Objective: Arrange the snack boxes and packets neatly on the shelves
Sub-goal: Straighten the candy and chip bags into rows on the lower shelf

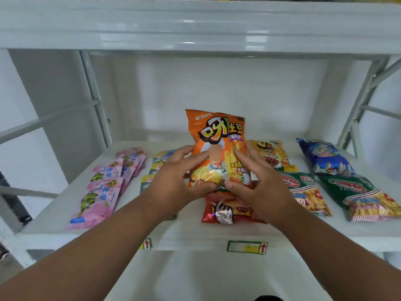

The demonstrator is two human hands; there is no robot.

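An orange snack packet (217, 140) stands upright above the middle of the white shelf (186, 231). My left hand (173, 181) grips its lower left side and my right hand (258, 187) grips its lower right side. Under my hands a red packet (225, 211) lies flat. Pink packets (102, 187) lie in a row at the left. Yellow-green packets (159, 158) lie behind my left hand, partly hidden. A yellow packet (275, 155), two green prawn-cracker packets (308, 192) (364, 198) and a blue packet (323, 157) lie at the right.
An upper shelf (195, 29) overhangs close above. White metal uprights (95, 98) and braces (364, 94) frame both sides. Price labels (247, 247) are stuck on the shelf's front edge. A lower shelf surface (206, 276) shows beneath my arms.
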